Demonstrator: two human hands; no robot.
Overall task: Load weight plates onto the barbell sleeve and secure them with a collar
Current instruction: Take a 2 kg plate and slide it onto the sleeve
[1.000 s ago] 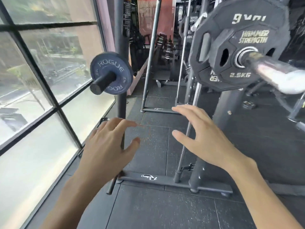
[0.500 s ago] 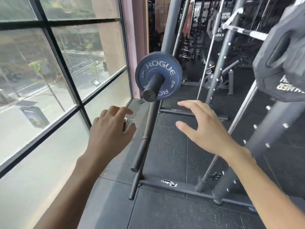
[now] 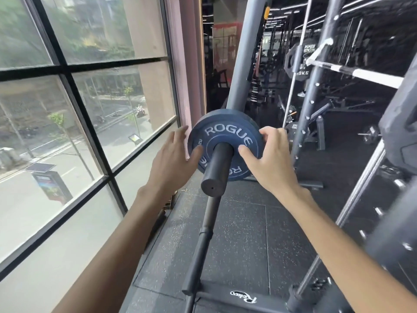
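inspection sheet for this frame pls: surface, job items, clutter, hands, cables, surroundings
Surface: dark speckled rubber floor, bare near the rack base.
Job's things: blue plate seated on a black storage peg; black plate on a racked barbell at the back. No collar seen.
Clutter: small metal bits on the floor by the window, too blurred to name.
Hands: left hand open, thumb on the plate's left edge; right hand curled on its right rim.
Cables: nothing seen.
Surroundings: large window at left, rack upright behind the plate, gym machines beyond.
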